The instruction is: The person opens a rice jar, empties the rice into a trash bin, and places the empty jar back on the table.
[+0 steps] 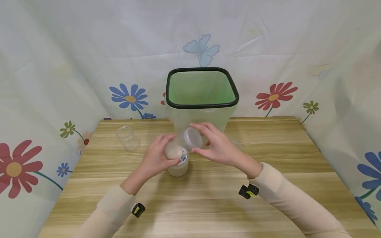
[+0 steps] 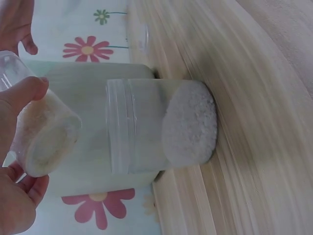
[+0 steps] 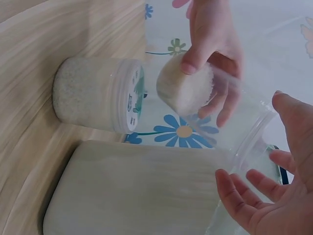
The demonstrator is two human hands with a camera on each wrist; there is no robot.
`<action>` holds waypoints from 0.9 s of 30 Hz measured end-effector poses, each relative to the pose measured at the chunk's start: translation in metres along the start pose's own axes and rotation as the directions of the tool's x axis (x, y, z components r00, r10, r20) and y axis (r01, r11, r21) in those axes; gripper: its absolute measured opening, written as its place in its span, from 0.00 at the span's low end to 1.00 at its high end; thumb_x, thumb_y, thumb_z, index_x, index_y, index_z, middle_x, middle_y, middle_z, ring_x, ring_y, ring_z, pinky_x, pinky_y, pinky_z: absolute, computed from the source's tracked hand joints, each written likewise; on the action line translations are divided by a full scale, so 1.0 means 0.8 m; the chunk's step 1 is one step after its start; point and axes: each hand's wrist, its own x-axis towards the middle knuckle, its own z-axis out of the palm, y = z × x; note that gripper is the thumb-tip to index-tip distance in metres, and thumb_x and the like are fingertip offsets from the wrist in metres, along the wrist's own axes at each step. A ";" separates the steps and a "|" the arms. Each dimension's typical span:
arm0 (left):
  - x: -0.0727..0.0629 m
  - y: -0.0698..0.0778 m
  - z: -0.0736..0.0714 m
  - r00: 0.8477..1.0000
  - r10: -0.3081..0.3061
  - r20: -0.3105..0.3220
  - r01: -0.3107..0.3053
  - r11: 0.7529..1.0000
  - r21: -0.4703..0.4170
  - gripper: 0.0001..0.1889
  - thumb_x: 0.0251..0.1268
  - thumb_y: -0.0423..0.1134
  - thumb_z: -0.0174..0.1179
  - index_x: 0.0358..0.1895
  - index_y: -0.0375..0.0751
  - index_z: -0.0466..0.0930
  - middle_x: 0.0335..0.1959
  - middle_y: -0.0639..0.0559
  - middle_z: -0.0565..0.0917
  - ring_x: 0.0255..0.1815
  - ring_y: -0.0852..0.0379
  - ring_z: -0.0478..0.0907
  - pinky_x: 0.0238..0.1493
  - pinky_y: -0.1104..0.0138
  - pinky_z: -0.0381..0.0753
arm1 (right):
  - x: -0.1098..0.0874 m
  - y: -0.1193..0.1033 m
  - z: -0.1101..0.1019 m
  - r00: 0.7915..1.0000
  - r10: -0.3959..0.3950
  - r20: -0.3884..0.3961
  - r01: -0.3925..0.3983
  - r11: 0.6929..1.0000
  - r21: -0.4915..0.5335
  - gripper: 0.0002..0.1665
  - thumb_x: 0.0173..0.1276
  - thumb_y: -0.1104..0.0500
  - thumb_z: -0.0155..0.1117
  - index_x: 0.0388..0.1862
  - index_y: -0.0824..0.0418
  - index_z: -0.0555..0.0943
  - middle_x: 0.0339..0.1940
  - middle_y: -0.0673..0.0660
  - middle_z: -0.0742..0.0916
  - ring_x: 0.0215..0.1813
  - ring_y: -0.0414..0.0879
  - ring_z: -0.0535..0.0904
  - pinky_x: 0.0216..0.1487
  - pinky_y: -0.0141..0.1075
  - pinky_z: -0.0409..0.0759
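Note:
My left hand [image 1: 156, 154] grips a clear plastic jar [image 3: 188, 93] around its lower part, tilted with its top toward the right. White grains lie in the bottom of this jar. At the upper end my right hand [image 1: 218, 145] pinches the jar's clear lid [image 1: 194, 137] between thumb and fingertips, the other fingers spread. Just below stands a second clear jar [image 2: 146, 127], upright on the table, with white grains inside and a printed label on its lid [image 3: 133, 98]. In the head view the held jar partly covers it.
A light green bin [image 1: 202, 105] with a black rim stands behind the hands at the table's back. To the left, an empty clear jar [image 1: 128, 140] sits on the wooden table [image 1: 226, 205]. A small clear round item [image 1: 238, 145] lies partly behind the right hand.

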 end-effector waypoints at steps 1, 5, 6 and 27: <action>0.001 0.001 0.001 1.000 0.002 -0.001 -0.002 1.000 0.010 0.40 0.33 0.45 0.76 0.59 0.46 0.71 0.48 0.48 0.75 0.49 0.52 0.72 0.44 0.58 0.76 | 0.000 0.000 0.000 1.000 0.011 0.001 -0.011 1.000 0.002 0.42 0.53 0.51 0.71 0.66 0.55 0.65 0.57 0.57 0.74 0.46 0.46 0.76 0.32 0.24 0.78; 0.006 0.004 0.007 1.000 0.022 -0.008 -0.022 0.999 0.033 0.40 0.33 0.46 0.76 0.59 0.46 0.71 0.49 0.48 0.75 0.49 0.51 0.71 0.46 0.58 0.75 | 0.001 0.000 -0.001 0.998 0.057 0.003 -0.057 0.998 0.010 0.40 0.53 0.52 0.71 0.65 0.56 0.67 0.55 0.58 0.75 0.43 0.47 0.76 0.31 0.25 0.79; 0.007 0.005 0.008 1.000 0.027 -0.010 -0.027 0.999 0.040 0.40 0.33 0.46 0.76 0.59 0.46 0.71 0.48 0.48 0.74 0.49 0.51 0.71 0.46 0.59 0.75 | 0.001 0.000 -0.001 0.998 0.070 0.000 -0.070 0.997 0.015 0.39 0.53 0.52 0.71 0.64 0.57 0.68 0.54 0.58 0.75 0.43 0.47 0.75 0.31 0.25 0.79; 0.025 0.009 0.036 0.987 0.131 -0.089 -0.113 0.977 0.183 0.42 0.30 0.43 0.77 0.58 0.44 0.71 0.45 0.46 0.74 0.46 0.48 0.70 0.50 0.56 0.71 | 0.002 0.013 -0.008 0.955 0.295 -0.019 -0.292 0.952 0.094 0.26 0.57 0.55 0.67 0.54 0.61 0.74 0.50 0.59 0.80 0.47 0.51 0.80 0.48 0.41 0.80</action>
